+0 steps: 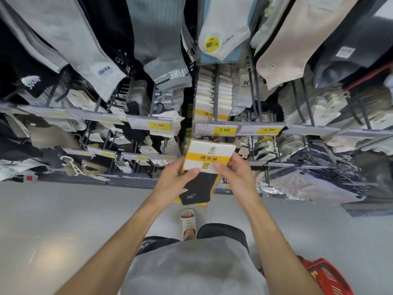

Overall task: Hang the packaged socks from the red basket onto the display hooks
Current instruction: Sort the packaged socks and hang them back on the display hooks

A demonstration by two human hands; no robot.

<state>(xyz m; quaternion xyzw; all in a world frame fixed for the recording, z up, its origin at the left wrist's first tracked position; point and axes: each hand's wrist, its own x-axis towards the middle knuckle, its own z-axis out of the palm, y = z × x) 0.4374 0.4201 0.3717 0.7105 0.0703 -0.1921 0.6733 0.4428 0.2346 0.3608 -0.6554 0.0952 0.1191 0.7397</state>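
A person in a grey shirt is standing at a sock display, seen from their own head height looking down. A red basket is sitting low at their right side, only its corner showing; what it is holding cannot be made out. One foot in a pale sandal is resting on the grey floor.

Both bare arms are reaching forward. The left hand and the right hand are gripping a sock pack between them, each thumb pressing on the front of the card near its lower corners, with the fingers curling behind. The pack is a white card with a yellow band and dark printed characters, and a black sock is hanging below it between the wrists.

The pack is being held up just under a yellow price label reading 3.80. Whether its top is touching a hook is unclear, perhaps because the label rail is covering it. Above that label, a row of matching white-and-yellow packs is hanging on a display hook. Labels reading 3.50 are sitting to the left and right. Farther up, grey, black, white and cream socks are hanging in rows across the top.
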